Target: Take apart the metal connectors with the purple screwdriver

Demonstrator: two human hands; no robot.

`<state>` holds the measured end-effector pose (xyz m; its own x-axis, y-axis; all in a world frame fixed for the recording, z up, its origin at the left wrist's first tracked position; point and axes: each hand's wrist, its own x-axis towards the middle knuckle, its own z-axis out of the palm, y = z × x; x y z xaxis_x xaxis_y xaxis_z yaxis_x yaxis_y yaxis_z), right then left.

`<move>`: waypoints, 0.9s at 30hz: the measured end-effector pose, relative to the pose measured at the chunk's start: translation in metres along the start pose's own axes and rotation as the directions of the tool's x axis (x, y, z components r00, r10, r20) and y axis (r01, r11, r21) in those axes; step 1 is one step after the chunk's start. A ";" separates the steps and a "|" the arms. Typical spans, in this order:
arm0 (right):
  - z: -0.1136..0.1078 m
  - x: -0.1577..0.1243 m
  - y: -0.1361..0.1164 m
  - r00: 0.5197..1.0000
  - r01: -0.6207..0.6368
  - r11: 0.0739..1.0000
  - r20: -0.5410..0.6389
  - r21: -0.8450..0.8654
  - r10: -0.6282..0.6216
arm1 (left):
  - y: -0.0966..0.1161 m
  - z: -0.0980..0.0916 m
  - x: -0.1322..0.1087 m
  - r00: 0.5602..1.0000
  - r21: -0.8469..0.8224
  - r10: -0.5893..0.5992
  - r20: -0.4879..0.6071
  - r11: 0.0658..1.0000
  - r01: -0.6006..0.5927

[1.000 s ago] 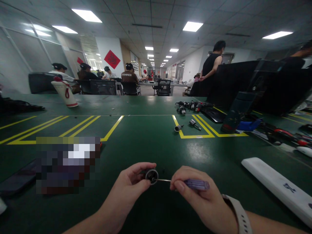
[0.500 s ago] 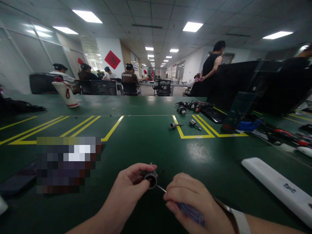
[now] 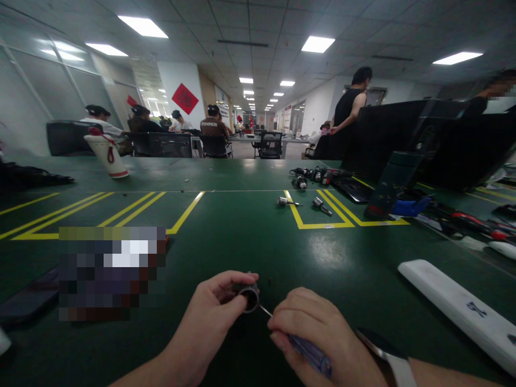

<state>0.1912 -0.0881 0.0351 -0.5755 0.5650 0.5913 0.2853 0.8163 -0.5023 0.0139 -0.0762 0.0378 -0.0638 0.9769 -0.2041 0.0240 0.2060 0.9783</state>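
My left hand (image 3: 213,312) is closed around a small hollow metal cylinder (image 3: 252,297), its open end facing me and to the right. In my right hand (image 3: 318,333) is a screwdriver (image 3: 309,355) with a translucent bluish-purple handle. The thin shaft points up and left, and its tip meets the lower right of the cylinder's rim; whether it goes inside I cannot tell. Beyond my hands, two similar metal parts with thin stems, a left one (image 3: 283,201) and a right one (image 3: 320,205), lie on the green table (image 3: 242,236).
A pixelated object (image 3: 108,274) and a dark phone-like slab (image 3: 30,295) lie left. At right are a long white case (image 3: 455,312), a dark bottle (image 3: 393,185) and scattered tools. A cream cup (image 3: 108,155) stands far left. People sit and stand beyond the table.
My right hand and the screwdriver have shifted slightly left. The left loose metal part has rolled a little, its open end now turned away. The left hand keeps its hold.
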 end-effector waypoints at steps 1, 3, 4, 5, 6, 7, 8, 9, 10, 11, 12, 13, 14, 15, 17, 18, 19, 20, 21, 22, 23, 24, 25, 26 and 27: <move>0.000 0.000 0.000 1.000 0.004 1.000 -0.008 0.003 -0.004 | 0.000 0.000 0.000 1.000 0.002 -0.002 0.001 1.000 0.002; 0.000 -0.001 0.001 0.999 0.026 0.999 -0.029 0.021 -0.025 | 0.001 0.001 0.000 1.000 0.003 -0.002 0.008 1.000 0.002; 0.000 -0.001 0.002 0.999 0.038 0.999 -0.039 0.031 -0.037 | 0.001 0.001 0.000 1.000 0.004 -0.006 0.009 1.000 0.006; 0.000 -0.002 0.003 0.998 0.048 0.998 -0.049 0.041 -0.046 | 0.002 0.001 0.000 1.000 0.004 -0.011 0.011 1.000 0.011; 0.000 -0.002 0.003 0.997 0.052 0.997 -0.057 0.049 -0.049 | 0.003 0.001 0.000 1.000 0.004 -0.016 0.011 1.000 0.016; 0.000 -0.002 0.003 0.997 0.050 0.997 -0.061 0.054 -0.046 | 0.003 0.002 0.000 1.000 0.003 -0.020 0.011 1.000 0.020; 0.000 -0.002 0.003 0.997 0.042 0.997 -0.064 0.058 -0.038 | 0.004 0.002 0.000 1.000 0.004 -0.024 0.009 1.000 0.024; 0.000 -0.002 0.003 0.997 0.035 0.998 -0.066 0.061 -0.031 | 0.004 0.002 0.000 1.000 0.004 -0.028 0.008 1.000 0.028; 0.000 -0.002 0.002 0.998 0.030 0.997 -0.064 0.064 -0.026 | 0.005 0.002 0.000 1.000 0.001 -0.030 0.006 1.000 0.030; 0.000 -0.002 0.002 0.998 0.031 0.997 -0.054 0.067 -0.028 | 0.005 0.002 -0.001 0.999 -0.002 -0.032 0.005 0.999 0.032; 0.000 -0.001 0.002 0.999 0.032 0.997 -0.045 0.069 -0.029 | 0.005 0.002 -0.001 0.999 -0.006 -0.031 0.005 0.999 0.032; 0.000 -0.001 0.002 0.999 0.033 0.997 -0.037 0.068 -0.031 | 0.005 0.002 -0.001 1.000 -0.011 -0.030 0.007 0.999 0.031; 0.000 -0.001 0.002 0.999 0.034 0.997 -0.028 0.066 -0.032 | 0.004 0.002 -0.002 0.999 -0.016 -0.030 0.009 0.999 0.031; 0.001 -0.001 0.002 0.999 0.030 0.998 -0.021 0.062 -0.028 | 0.004 0.002 -0.002 0.999 -0.018 -0.032 0.013 0.999 0.032; 0.001 -0.001 0.002 1.000 0.023 0.998 -0.021 0.051 -0.022 | 0.003 0.003 -0.002 0.999 -0.014 -0.038 0.016 0.999 0.038; 0.002 -0.001 0.002 1.000 0.019 0.999 -0.026 0.047 -0.018 | 0.003 0.003 -0.002 0.999 -0.009 -0.042 0.016 0.999 0.042; 0.002 -0.001 0.001 0.999 0.020 0.999 -0.028 0.045 -0.019 | 0.003 0.003 -0.002 0.999 -0.006 -0.045 0.015 0.999 0.045; 0.003 -0.002 0.001 0.999 0.020 0.999 -0.029 0.045 -0.019 | 0.004 0.004 -0.003 0.999 -0.004 -0.045 0.014 0.999 0.045; 0.003 -0.002 0.000 0.999 0.021 0.999 -0.033 0.050 -0.019 | 0.005 0.004 -0.003 0.999 -0.004 -0.043 0.010 0.999 0.043; 0.002 -0.002 0.000 0.999 0.020 0.998 -0.039 0.063 -0.017 | 0.005 0.004 -0.003 0.999 -0.003 -0.041 0.010 0.999 0.041; 0.001 -0.002 -0.001 0.999 0.007 0.996 -0.052 0.090 -0.003 | 0.006 0.004 -0.003 0.999 -0.002 -0.040 0.010 0.999 0.040; 0.000 -0.001 0.000 0.997 -0.022 0.991 -0.076 0.129 0.032 | 0.006 0.003 -0.002 0.999 -0.004 -0.037 0.016 0.999 0.037; -0.002 -0.001 0.001 0.989 -0.076 0.980 -0.109 0.181 0.097 | 0.006 0.002 -0.001 0.999 -0.013 -0.035 0.022 0.999 0.036; -0.005 0.000 0.004 0.971 -0.153 0.957 -0.142 0.245 0.191 | 0.006 0.002 -0.001 0.999 -0.032 -0.037 0.027 0.999 0.038; -0.007 0.001 0.009 0.938 -0.237 0.918 -0.170 0.318 0.301 | 0.005 0.001 0.001 0.999 -0.060 -0.044 0.031 0.997 0.046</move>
<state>0.1988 -0.0797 0.0360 -0.3236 0.7965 0.5108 0.1546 0.5771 -0.8019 0.0148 -0.0745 0.0427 -0.0342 0.9680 -0.2484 -0.0388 0.2471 0.9682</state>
